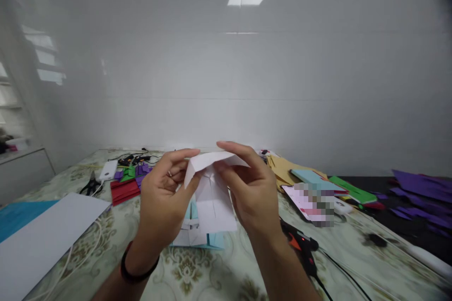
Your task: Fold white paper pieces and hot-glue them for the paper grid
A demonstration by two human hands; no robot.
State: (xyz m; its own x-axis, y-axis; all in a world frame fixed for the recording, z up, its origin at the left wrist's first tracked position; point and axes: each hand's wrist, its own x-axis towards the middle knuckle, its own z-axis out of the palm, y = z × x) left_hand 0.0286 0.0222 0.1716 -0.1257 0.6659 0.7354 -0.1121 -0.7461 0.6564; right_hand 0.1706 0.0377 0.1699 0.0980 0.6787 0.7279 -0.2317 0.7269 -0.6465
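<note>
- A white sheet of creased, partly folded paper (216, 204) is between the two hands, in front of the wearer; its top is bent forward into a flap, and its lower part hangs down flat with a crease along its middle.
- The left hand (163, 197) is partly closed, pinching the paper's left side between thumb and index finger, the other fingers curled; a thin ring and a dark wristband (136, 270) are on it and its wrist.
- The right hand (257, 193) is half curled at the paper's right side, its thumb under the flap and its index finger along the top.
- Behind the paper's lower edge lies a pale-blue and white folded paper piece (190, 235), partly hidden; whether the two touch cannot be told.
- Beside the right forearm lies a black glue gun with an orange trigger (295, 242); beyond it is a phone with a pale pink screen (294, 196), partly blurred.
- Farther left are red folded papers (124, 191) and a large white flat sheet (52, 240).
- Under all these spreads a pale green, brown-patterned floral tablecloth (208, 275).
</note>
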